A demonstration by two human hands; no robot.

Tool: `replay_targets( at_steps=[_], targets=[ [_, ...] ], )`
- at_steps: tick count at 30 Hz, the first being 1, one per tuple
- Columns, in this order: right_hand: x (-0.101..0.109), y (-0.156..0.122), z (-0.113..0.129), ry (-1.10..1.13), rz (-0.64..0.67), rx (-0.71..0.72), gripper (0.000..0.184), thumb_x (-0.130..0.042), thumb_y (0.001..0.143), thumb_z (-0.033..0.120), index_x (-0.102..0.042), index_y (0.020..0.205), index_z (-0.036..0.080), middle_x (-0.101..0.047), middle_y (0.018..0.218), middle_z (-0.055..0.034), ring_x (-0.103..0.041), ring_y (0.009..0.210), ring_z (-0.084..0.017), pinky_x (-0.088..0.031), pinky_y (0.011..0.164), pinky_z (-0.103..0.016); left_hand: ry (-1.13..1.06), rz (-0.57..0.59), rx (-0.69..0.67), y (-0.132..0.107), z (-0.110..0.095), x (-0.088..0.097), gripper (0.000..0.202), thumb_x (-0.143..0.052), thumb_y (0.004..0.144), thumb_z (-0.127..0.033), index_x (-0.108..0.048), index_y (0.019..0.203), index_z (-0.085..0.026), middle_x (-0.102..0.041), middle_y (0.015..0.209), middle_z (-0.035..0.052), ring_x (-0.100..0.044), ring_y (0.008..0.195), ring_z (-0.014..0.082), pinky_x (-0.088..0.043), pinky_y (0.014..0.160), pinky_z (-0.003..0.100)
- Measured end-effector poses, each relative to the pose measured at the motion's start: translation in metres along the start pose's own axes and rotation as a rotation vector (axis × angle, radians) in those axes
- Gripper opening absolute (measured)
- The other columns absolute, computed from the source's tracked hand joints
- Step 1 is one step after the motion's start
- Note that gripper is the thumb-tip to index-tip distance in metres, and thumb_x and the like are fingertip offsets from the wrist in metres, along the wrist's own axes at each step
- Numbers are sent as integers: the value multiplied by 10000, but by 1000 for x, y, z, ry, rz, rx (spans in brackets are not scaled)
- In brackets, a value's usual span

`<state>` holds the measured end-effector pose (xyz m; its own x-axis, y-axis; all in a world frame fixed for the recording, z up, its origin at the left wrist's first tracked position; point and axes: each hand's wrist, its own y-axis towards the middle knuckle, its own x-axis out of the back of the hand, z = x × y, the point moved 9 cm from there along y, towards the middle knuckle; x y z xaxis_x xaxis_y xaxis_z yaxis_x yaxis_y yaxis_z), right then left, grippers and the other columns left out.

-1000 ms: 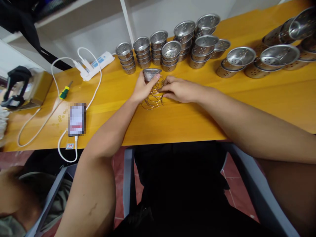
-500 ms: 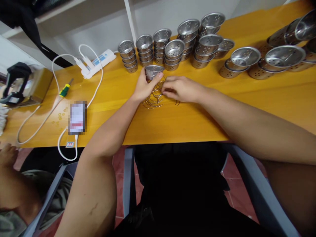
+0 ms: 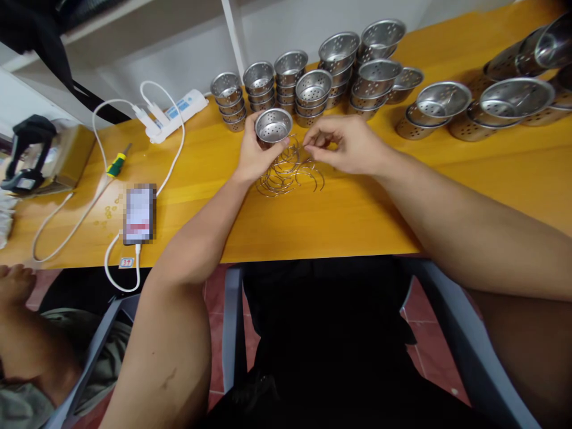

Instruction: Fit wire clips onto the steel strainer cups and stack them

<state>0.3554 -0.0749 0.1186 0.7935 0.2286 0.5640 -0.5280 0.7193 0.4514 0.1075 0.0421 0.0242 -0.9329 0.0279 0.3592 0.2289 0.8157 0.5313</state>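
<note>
My left hand (image 3: 255,152) is wrapped around a small perforated metal cup (image 3: 274,126), its open mouth tipped toward me and the thumb at the near side of the rim. Just below the cup, a loose tangle of thin curved metal wires (image 3: 279,179) lies on the table. My right hand (image 3: 337,143) is to the right of the cup, above the edge of the wires, with thumb and fingertips pinched together. Whether a wire sits in that pinch is too fine to make out.
Several stacks of perforated metal cups (image 3: 314,89) stand behind my hands, with more cups (image 3: 442,101) to the right. At left are a phone (image 3: 140,214) on a cable, a screwdriver (image 3: 117,165), small rings (image 3: 109,211) and a power strip (image 3: 179,113). Another person's arm (image 3: 31,339) is at far left.
My left hand has raised the cup slightly and tilted its mouth toward me. My right hand has lifted off the wires and moved a little up and right, uncovering more of them.
</note>
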Motion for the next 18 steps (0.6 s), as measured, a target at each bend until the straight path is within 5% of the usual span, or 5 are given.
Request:
replay_targets(
  at_steps=[10,18],
  targets=[
    [24,-1,1,-39,-137,-217,782,-807,1125,1039,-840,1250,267,-854,1199,-165,-634,946,-292,-538,923,-502,-44,50,113,-10,-58,-5,1329,-977,744,-1147,-582,1758,-384,-724,1700,135,-745,1671,371,-565,1522,591],
    [15,1,11,7,-167,-231,739,-829,1062,1099,-788,1112,362,-861,1151,-122,-640,963,-324,-584,945,-572,34,243,-7,-25,-86,-30,1132,-1010,836,-1042,-698,1635,-303,-784,1571,112,-782,1642,405,-543,1549,652]
  ],
)
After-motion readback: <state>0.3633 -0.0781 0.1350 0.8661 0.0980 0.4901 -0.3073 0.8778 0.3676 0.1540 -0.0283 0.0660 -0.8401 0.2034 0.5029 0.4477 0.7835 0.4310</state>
